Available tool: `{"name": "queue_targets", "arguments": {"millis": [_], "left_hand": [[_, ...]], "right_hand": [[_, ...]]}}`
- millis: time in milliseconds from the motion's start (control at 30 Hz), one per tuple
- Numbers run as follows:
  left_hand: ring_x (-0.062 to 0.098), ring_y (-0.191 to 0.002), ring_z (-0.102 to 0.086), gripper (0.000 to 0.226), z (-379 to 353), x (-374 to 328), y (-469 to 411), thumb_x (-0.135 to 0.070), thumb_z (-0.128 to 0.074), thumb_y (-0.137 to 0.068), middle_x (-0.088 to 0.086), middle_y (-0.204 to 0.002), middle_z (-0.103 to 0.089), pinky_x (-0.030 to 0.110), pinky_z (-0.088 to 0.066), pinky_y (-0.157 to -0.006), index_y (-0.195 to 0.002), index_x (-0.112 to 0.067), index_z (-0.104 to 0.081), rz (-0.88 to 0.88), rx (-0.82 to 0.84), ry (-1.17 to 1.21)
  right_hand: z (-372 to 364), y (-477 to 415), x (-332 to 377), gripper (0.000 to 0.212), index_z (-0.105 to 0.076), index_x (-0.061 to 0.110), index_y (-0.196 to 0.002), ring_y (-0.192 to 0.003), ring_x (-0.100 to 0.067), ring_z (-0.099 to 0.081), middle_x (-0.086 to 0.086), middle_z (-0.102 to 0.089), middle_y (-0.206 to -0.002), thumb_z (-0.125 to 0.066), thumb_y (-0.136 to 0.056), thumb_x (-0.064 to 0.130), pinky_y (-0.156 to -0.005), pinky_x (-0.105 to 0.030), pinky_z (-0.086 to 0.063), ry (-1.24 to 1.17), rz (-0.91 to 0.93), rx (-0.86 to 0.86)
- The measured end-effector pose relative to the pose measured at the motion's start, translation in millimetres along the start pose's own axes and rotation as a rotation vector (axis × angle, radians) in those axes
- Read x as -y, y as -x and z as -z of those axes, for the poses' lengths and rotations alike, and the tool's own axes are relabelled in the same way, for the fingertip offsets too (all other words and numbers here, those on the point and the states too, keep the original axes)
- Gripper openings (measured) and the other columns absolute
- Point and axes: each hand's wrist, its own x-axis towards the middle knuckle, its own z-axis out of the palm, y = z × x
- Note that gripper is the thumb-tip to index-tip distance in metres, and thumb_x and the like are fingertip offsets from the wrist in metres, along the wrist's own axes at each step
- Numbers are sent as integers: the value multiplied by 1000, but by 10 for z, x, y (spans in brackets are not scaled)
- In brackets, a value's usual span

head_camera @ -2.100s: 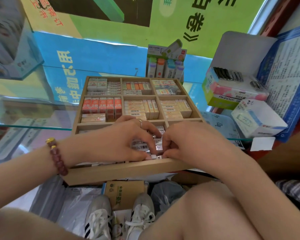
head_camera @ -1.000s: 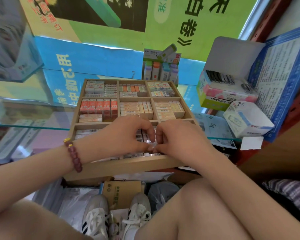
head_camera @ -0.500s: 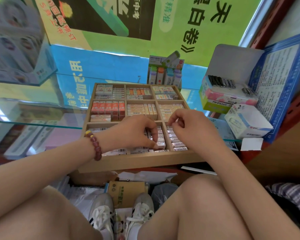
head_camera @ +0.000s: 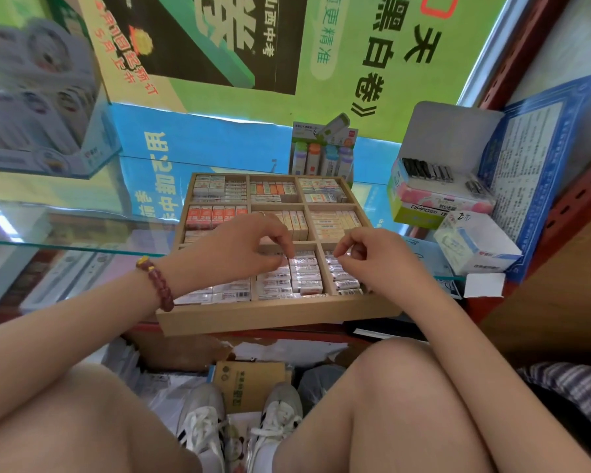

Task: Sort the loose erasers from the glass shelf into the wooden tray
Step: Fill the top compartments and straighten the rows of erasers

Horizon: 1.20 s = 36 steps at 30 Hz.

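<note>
While seating erasers [head_camera: 306,271] in the front row of the wooden tray [head_camera: 277,317]: press flat, keep the stacks flush.

Found packed label-up in the front-middle and front-right compartments; none seen loose on the bare glass shelf [head_camera: 82,230]. Noted left grip [head_camera: 246,249] curled, fingertips down on the far end of the middle stack. Noted right grip [head_camera: 376,257] curled over the right stack. Cannot tell whether either pinches an eraser. Advise pushing each piece down and back against its neighbour, one stack at a time. Overhangs the shelf edge at the front, so avoid leaning weight there. Beyond, to the right: open white box [head_camera: 475,244], well apart.
</note>
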Motion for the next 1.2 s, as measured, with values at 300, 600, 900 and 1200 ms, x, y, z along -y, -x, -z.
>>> {"name": "queue_targets", "arguments": {"millis": [300, 600, 900, 1200], "left_hand": [[1, -99, -46, 15, -182, -96, 100, -25, -65, -86, -15, -102, -51, 25, -39, -91, -94, -35, -72, -118, 174, -106], [7, -99, -55, 13, -181, -203, -47, -32, -66, -83, -13, -104, -63, 36, -47, -90, -93, -30, -74, -14, 233, -292], [10, -101, -58, 15, -149, -244, -121, -33, -66, -80, -13, -105, -67, 42, -43, -94, -93, -34, -73, -9, 294, -404], [14, -92, -59, 17, -144, -405, -165, -31, -61, -81, -7, -94, -67, 41, -47, -88, -92, -24, -72, -20, 315, -566]], "right_hand": [[34, 78, 220, 6, -73, 32, -88, -69, -6, -48, 10, -46, -65, -69, -84, 30, -61, -25, -39, 264, 170, 272], [26, -46, 545, 2, -65, 29, -86, -76, -16, -54, 7, -55, -83, -65, -85, 27, -60, -26, -38, 739, 263, 327], [25, -41, 461, 15, -70, 32, -98, -84, -14, -61, 9, -62, -90, -60, -86, 33, -63, -26, -41, 687, 293, 342], [39, -70, 375, 5, -66, 27, -88, -65, -3, -47, 13, -49, -70, -67, -83, 28, -53, -20, -36, 519, 215, 392]]}}
